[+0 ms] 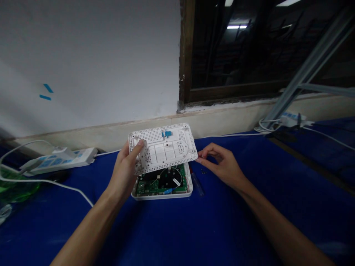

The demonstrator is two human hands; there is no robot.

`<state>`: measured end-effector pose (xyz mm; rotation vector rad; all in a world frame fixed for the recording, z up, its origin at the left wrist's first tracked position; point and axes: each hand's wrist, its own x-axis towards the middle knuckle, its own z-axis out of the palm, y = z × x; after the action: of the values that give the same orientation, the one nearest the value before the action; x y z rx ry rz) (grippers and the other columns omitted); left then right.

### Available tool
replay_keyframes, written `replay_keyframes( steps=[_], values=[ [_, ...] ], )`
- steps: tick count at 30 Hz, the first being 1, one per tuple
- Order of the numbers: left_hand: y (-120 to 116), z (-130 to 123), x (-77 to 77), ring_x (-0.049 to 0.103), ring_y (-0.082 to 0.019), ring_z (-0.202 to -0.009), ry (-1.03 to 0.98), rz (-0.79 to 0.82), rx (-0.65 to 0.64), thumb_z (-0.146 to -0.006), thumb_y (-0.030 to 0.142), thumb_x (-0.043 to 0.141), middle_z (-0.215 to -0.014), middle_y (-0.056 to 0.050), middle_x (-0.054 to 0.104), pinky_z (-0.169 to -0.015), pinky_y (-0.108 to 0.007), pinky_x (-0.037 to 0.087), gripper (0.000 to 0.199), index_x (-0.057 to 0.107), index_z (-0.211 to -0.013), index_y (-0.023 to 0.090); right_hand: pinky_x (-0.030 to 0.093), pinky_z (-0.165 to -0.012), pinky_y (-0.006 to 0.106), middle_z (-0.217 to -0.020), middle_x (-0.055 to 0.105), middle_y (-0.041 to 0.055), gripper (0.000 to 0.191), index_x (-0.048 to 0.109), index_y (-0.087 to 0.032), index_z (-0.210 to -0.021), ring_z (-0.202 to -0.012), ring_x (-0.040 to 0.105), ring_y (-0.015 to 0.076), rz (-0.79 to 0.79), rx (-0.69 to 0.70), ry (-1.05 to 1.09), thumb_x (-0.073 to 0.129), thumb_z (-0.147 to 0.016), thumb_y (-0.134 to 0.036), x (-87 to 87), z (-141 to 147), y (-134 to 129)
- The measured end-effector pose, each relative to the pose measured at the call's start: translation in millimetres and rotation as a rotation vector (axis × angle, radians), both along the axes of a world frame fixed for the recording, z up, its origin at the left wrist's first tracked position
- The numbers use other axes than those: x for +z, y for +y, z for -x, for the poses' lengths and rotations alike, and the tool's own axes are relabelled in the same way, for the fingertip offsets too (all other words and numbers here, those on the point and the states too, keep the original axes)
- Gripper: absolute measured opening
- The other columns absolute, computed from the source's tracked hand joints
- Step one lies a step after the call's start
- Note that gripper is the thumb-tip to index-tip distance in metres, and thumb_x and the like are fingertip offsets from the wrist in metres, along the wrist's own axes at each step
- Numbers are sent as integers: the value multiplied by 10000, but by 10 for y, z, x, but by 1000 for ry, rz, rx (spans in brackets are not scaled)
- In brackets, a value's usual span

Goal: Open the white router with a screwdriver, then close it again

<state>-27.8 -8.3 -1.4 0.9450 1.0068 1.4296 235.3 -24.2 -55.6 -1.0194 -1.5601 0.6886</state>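
Note:
My left hand (126, 166) grips the left end of a white perforated plastic cover (158, 153), its thumb lying over the inner face. A blue fiber connector (166, 133) sits near the cover's upper edge. The cover is held tilted above a white case (163, 197) with a green circuit board (148, 187) inside, hiding the case's back part. My right hand (217, 160) is at the cover's lower right corner, thumb and index finger pinched together there. Whether those fingertips grip the corner or something small is hard to see. A screwdriver with a clear handle (197, 183) lies against the case's right side.
Small dark screws (203, 171) lie right of the screwdriver on the blue table covering (166, 232). White power strips stand at the left (63, 160) and back right (294, 120), with cables running from them. A metal frame (302, 74) leans at the right, by the window.

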Motion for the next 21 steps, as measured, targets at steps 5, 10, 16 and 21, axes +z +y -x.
replay_keyframes(
  steps=[5, 10, 16, 21],
  values=[
    [29, -27, -10, 733, -320, -1046, 12, 4, -24, -843, 292, 768, -1131, -116, 767, -883, -437, 614, 355, 723, -1177, 179, 548, -836, 394, -885, 774, 42, 180, 658, -226, -787, -853, 721, 220, 41, 4, -7, 804, -815, -327, 7, -86, 27],
    [101, -87, -33, 717, -314, -1066, 103, -29, -86, -837, 373, 782, -1111, -94, 768, -933, -439, 577, 364, 728, -1151, 195, 551, -924, 423, -926, 798, 68, 261, 668, -215, -759, -934, 749, 261, 123, -54, 68, 842, -773, -409, 18, -317, 98],
    [177, -363, -103, 664, -320, -1149, 253, -142, -166, -893, 451, 718, -1196, -90, 736, -1006, -464, 509, 372, 709, -1179, 213, 607, -729, 377, -1041, 778, 82, 392, 693, -261, -1104, -870, 751, 237, 334, -16, 358, 662, -894, -591, 46, -497, 147],
    [160, -754, -175, 640, -310, -1170, 324, -218, -337, -944, 435, 652, -1244, -75, 712, -1041, -469, 478, 305, 670, -1178, 241, 586, -673, 348, -965, 766, 20, 568, 542, -356, -1324, -790, 734, 222, 376, -99, 431, 751, -832, -545, 51, -468, 156]
  ],
)
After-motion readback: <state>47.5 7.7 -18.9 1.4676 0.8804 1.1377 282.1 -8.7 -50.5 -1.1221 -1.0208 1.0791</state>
